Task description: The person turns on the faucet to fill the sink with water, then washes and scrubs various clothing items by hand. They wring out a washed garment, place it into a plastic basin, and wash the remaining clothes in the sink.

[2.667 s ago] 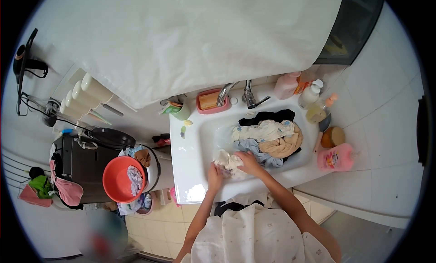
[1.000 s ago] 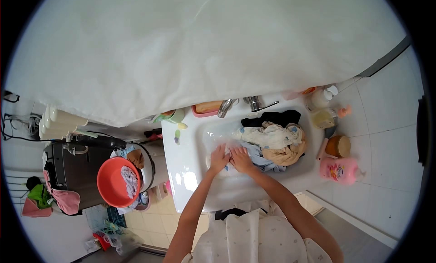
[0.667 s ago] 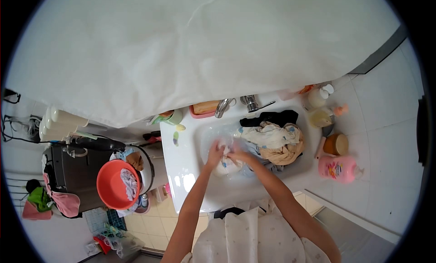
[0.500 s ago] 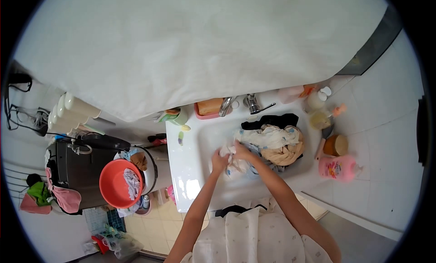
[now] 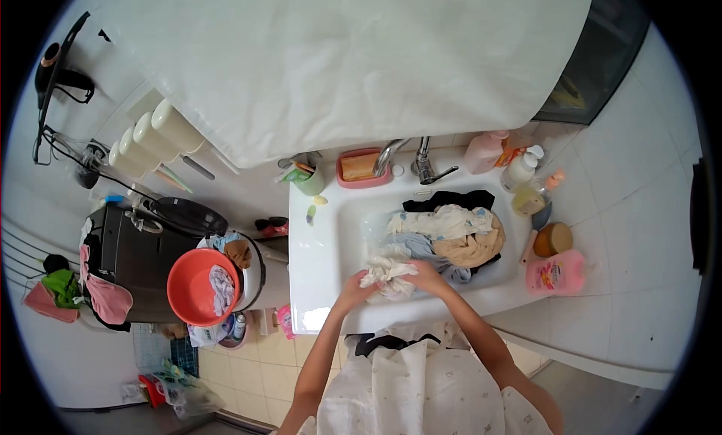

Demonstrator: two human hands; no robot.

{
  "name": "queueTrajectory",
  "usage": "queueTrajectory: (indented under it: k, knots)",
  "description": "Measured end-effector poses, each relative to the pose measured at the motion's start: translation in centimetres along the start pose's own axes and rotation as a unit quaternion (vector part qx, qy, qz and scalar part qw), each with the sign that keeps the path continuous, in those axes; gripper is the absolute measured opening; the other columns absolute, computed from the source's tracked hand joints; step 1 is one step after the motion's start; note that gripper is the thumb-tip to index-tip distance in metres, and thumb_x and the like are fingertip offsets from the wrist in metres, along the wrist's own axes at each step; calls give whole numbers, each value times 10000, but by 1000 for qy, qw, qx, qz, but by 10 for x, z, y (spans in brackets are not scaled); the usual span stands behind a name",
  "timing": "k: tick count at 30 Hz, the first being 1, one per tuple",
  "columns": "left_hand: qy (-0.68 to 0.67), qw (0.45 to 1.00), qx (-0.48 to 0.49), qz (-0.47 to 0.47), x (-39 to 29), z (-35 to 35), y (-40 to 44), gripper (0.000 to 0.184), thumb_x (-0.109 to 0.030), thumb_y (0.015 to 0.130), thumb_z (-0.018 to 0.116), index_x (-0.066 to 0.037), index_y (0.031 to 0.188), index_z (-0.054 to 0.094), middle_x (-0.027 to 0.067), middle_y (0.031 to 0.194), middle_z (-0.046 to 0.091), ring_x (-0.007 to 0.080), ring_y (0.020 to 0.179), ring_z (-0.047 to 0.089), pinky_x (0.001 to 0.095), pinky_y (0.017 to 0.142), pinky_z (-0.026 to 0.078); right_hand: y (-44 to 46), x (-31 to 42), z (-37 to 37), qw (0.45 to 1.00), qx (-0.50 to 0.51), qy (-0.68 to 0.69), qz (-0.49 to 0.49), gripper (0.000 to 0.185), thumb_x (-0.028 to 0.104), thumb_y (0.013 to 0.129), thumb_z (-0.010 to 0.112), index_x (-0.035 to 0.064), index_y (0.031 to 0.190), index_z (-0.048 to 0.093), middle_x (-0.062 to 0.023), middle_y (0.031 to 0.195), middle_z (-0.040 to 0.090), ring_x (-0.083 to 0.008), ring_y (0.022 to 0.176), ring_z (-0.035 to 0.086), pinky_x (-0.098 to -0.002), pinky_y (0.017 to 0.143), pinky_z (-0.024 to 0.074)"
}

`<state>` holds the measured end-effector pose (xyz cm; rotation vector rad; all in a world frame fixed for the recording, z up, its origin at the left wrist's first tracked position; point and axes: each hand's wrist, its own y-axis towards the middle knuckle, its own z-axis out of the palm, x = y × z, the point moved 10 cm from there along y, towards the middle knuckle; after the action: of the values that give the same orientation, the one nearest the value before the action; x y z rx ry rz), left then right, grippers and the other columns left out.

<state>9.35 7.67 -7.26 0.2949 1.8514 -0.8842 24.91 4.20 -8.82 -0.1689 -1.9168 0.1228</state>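
A crumpled white cloth garment (image 5: 389,277) is bunched between my hands, low in the white sink (image 5: 350,232) near its front edge. My left hand (image 5: 353,287) grips its left side. At the other side, the fingers of my right hand (image 5: 426,278) are closed on the fabric. Just beyond and to the right lies a heap of wet clothes: a white patterned garment (image 5: 444,221), a beige garment (image 5: 475,245), a grey-blue one (image 5: 418,248) and a black one (image 5: 451,200) at the back.
A faucet (image 5: 426,168) and a pink soap dish (image 5: 364,169) line the sink's back rim. Several bottles, including a pink detergent bottle (image 5: 556,272), stand along the right. An orange basin (image 5: 197,288) holding a light cloth is at the left. A green cup (image 5: 309,181) sits at the back-left corner.
My hands have drawn the white cloth toward me, to the sink's front, and it is now gathered in a bunch. The view has shifted slightly.
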Motion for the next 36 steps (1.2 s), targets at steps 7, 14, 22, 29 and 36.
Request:
queueTrajectory:
  k: [7,14,22,29,36]
  knots:
    - [-159,982,-76,68,-85,-35,-31,274,-196,795,584,-15,998,554,7,894,585,60,808,500,205,714,401,-19,107,-50,998,4,58,-10,241,149,770,583,-26,936,573,-44,778,603,-60,702,497,-215,632,413]
    - [-143,977,-65,143,-173,-44,-74,212,-160,814,554,-28,979,544,-15,843,559,44,752,474,189,681,392,-40,204,-67,988,1,137,-70,218,135,793,561,-28,939,563,-21,796,584,-53,707,478,-197,645,399]
    - [-163,975,-71,133,-141,-44,-28,233,-177,817,547,-15,984,527,-8,842,553,62,744,477,207,664,395,-3,166,-64,982,-77,141,-99,224,171,825,523,-12,954,522,-45,838,552,-74,737,470,-212,669,396]
    - [148,955,-241,93,-37,-37,42,300,-163,802,514,38,1023,496,155,826,554,195,736,527,291,631,424,29,43,-11,982,-188,2,-26,341,151,806,474,9,1109,413,-176,948,539,-314,876,524,-382,762,394]
    - [420,860,-261,126,-12,7,75,181,-125,741,490,-16,884,470,140,829,511,298,762,521,388,615,433,42,31,48,884,-165,-409,-157,352,113,688,487,10,1024,469,-99,864,484,-234,865,442,-385,794,299]
